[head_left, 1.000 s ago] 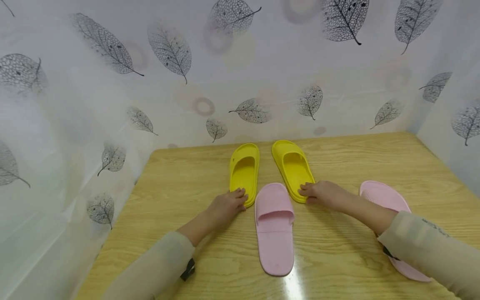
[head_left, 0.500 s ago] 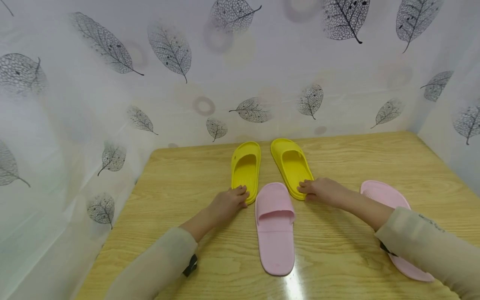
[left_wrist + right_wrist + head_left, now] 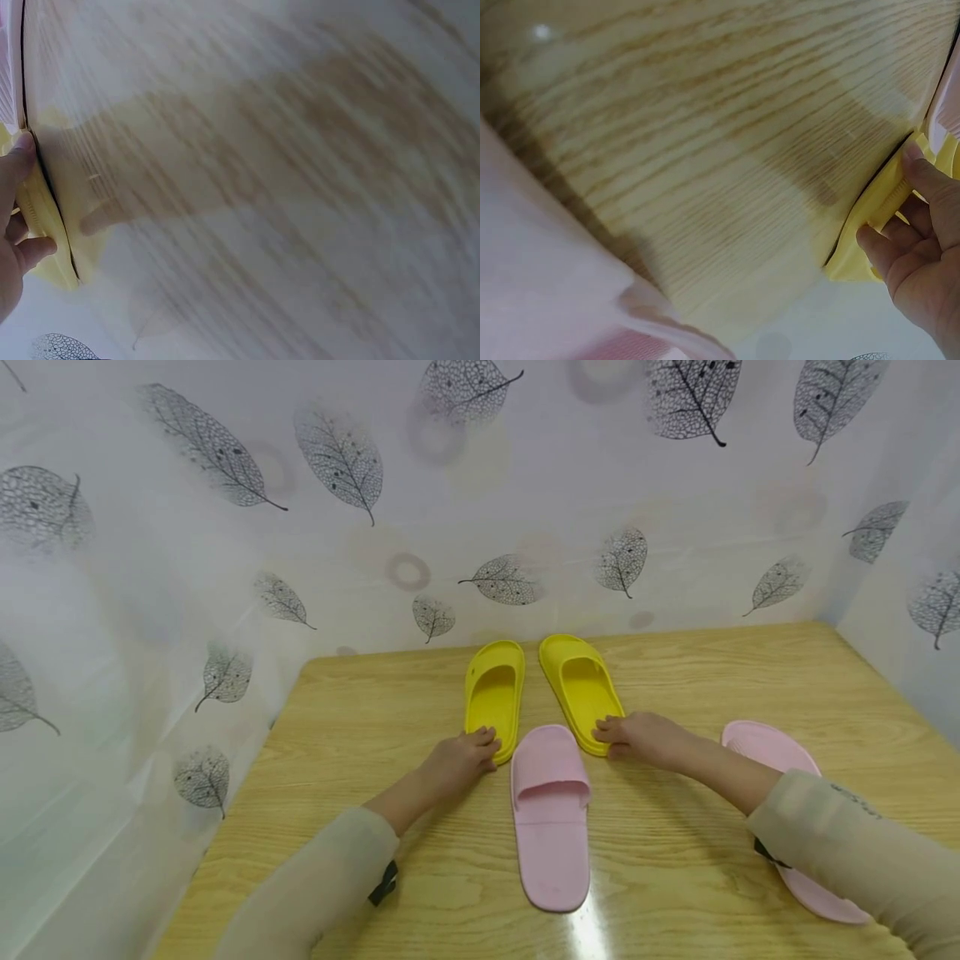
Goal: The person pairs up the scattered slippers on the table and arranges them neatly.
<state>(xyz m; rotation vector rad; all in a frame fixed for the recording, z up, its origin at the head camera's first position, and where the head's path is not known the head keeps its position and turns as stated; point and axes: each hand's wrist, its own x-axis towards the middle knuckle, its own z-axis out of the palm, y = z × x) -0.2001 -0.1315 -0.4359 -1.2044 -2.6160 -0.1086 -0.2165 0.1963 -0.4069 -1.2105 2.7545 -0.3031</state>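
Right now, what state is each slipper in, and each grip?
Left yellow slipper: sole down, toe pointing away, heel held.
Right yellow slipper: sole down, toe angled leftward, heel held.
Middle pink slipper: sole down, untouched.
Right pink slipper: partly hidden by the right sleeve.
Left grip: holding the left yellow slipper.
Right grip: holding the right yellow slipper.

Txt (image 3: 857, 799) on R sleeve (image 3: 840, 852): blurred, unreadable.
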